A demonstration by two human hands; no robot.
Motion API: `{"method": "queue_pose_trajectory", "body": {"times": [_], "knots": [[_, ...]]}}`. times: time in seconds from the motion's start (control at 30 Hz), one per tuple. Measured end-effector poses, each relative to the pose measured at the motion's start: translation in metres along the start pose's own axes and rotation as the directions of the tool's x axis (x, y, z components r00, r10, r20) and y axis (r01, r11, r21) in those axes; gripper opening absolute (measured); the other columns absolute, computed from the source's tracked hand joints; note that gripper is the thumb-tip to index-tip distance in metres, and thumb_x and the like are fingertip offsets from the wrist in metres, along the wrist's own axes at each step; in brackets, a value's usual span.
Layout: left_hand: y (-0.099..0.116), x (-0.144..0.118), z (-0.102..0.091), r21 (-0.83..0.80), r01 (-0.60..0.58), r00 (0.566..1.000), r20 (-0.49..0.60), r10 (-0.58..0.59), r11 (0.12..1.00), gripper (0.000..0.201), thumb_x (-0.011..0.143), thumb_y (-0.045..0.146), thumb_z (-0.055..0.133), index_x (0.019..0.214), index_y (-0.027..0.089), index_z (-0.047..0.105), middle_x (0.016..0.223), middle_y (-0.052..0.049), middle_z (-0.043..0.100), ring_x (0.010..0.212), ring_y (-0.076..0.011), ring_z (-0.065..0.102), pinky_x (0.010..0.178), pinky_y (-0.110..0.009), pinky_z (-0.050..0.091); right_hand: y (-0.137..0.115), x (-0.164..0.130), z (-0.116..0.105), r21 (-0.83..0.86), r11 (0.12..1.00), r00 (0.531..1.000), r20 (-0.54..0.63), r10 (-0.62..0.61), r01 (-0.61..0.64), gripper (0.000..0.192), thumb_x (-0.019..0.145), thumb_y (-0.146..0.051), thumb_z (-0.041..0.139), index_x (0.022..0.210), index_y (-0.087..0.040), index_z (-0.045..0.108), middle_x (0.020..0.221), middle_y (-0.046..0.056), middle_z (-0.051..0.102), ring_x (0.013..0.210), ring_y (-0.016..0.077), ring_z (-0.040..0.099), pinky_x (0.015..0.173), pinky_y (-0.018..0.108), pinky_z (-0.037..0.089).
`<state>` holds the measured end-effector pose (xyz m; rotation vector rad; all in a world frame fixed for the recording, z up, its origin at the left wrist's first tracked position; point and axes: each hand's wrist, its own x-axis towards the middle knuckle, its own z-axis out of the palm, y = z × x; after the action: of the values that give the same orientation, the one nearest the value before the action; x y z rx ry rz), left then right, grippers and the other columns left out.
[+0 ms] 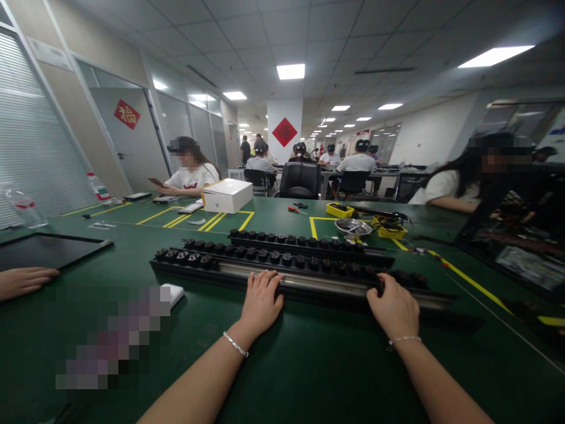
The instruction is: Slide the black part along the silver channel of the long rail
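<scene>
A long black rail [326, 287] with a bare metal strip along it lies across the green table before me. Several black round socket-like pieces [183, 257] sit at its left end. My left hand [262, 303] rests on the rail's near edge, its fingers stretched over the metal strip. Further right, my right hand [397, 306] is closed on a small black piece [376, 287] at the rail; the fingers partly hide it. Behind lies another rail [304, 242], and rows of similar black pieces stand between and along the rails.
Another person's hand [26, 281] lies at the left by a black panel [53, 250]. Beyond the rails are a white box [229, 196], a screwdriver [296, 209], a metal bowl [353, 228] and yellow trays [339, 210]. People sit left and right of the table.
</scene>
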<state>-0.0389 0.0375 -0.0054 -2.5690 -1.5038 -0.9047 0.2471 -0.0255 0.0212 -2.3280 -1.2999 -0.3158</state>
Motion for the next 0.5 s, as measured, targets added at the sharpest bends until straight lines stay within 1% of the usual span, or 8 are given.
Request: {"method": "queue_pose_trajectory", "body": {"times": [0.17, 0.37, 0.5], "knots": [[0.0007, 0.0002, -0.0005, -0.002, 0.001, 1.0, -0.01, -0.001, 1.0, 0.042, 0.081, 0.021, 0.053, 0.123, 0.024, 0.053, 0.129, -0.005, 0.056, 0.125, -0.0262, 0.043, 0.112, -0.054, 0.02, 0.0012, -0.0001, 0.0017, 0.002, 1.0, 1.0, -0.009, -0.007, 0.007, 0.043, 0.082, -0.029, 0.036, 0.119, -0.014, 0.052, 0.112, 0.013, 0.063, 0.104, 0.0259, 0.057, 0.09, 0.04, 0.039], [-0.0001, 0.0002, 0.0001, 0.006, -0.002, 1.0, -0.016, 0.002, 1.0, 0.041, 0.081, 0.021, 0.054, 0.122, 0.025, 0.054, 0.128, -0.005, 0.057, 0.125, -0.0253, 0.044, 0.112, -0.053, 0.021, 0.0001, -0.0001, 0.001, -0.014, 1.0, 1.0, -0.019, 0.002, -0.002, 0.043, 0.081, -0.028, 0.039, 0.12, -0.013, 0.052, 0.107, 0.012, 0.065, 0.101, 0.0264, 0.058, 0.088, 0.039, 0.041], [-0.0008, 0.0002, 0.0009, 0.011, -0.002, 1.0, -0.019, 0.003, 1.0, 0.042, 0.081, 0.021, 0.054, 0.122, 0.026, 0.054, 0.128, -0.005, 0.057, 0.125, -0.0254, 0.044, 0.112, -0.053, 0.022, -0.0004, 0.0011, -0.0004, -0.005, 1.0, 1.0, 0.0, 0.013, -0.013, 0.044, 0.082, -0.029, 0.039, 0.12, -0.014, 0.052, 0.107, 0.012, 0.065, 0.101, 0.0268, 0.058, 0.087, 0.04, 0.042]]}}
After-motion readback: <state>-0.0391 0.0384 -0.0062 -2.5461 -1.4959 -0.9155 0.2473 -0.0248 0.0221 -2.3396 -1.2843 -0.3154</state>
